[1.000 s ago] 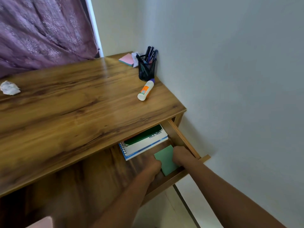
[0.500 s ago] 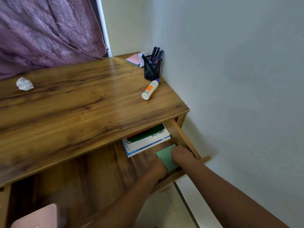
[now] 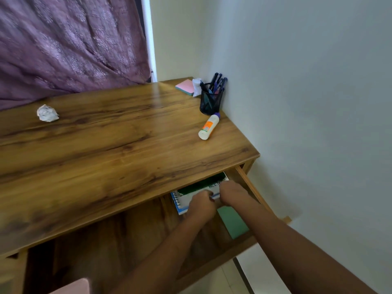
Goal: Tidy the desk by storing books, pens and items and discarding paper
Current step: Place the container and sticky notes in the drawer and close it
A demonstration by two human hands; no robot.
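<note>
The desk drawer [image 3: 252,187] is pulled out under the wooden desk top [image 3: 118,149]. In it lie a white spiral notebook [image 3: 182,201] with a dark green book [image 3: 201,185] on top, and a green sticky pad [image 3: 232,221] nearer the front. My left hand [image 3: 201,205] and my right hand [image 3: 233,193] hover side by side over the notebook's near edge, fingers loosely bent, nothing seen in them. The green pad lies free just behind both hands. On the desk top lie a crumpled paper ball [image 3: 47,113] and a glue bottle [image 3: 209,127].
A black mesh pen holder [image 3: 211,100] with several pens stands in the far right corner, next to a pink sticky pad [image 3: 185,87] and a crumpled white scrap [image 3: 197,87]. The wall runs close along the right. A purple curtain [image 3: 67,43] hangs behind. A pink object [image 3: 74,286] shows at the bottom edge.
Both hands have left the green sticky pad and moved forward over the notebook. The pad stays in the drawer. The view has shifted left, showing more of the desk top.
</note>
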